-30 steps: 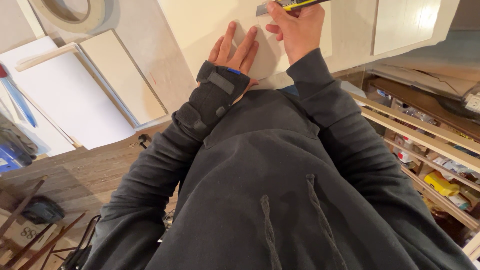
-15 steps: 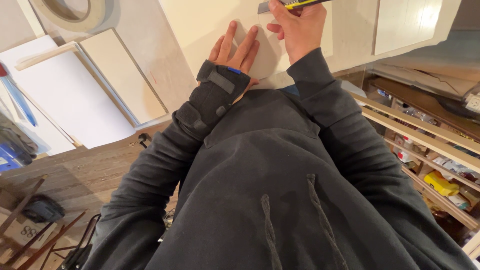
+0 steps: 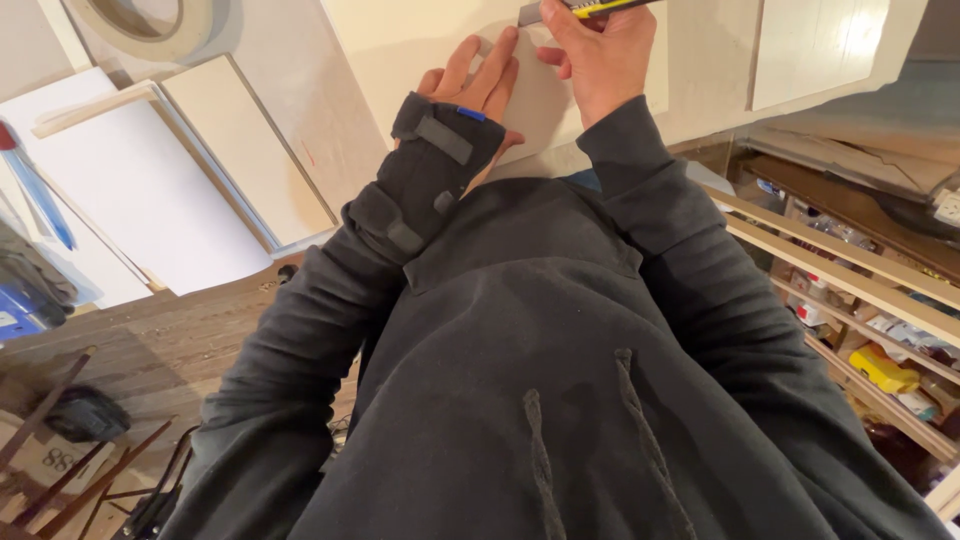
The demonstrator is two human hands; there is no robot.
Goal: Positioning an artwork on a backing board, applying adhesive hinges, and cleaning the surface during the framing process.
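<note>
Head view shows my left hand [image 3: 470,95] flat, pinning the pale sheet [image 3: 545,110] to the counter [image 3: 400,40], while my right hand [image 3: 600,55] just above it clenches a yellow utility knife [image 3: 585,8].

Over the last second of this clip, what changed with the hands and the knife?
Almost nothing. The right hand keeps gripping the yellow-handled knife at the top edge, shifted barely. The left hand, in its black wrist brace, stays flat on the pale board.

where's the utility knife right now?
In the head view, top centre-right: the utility knife, yellow and black, is gripped in the right hand at the frame's top edge, over the pale board, just right of the left hand in its black wrist brace.
</note>
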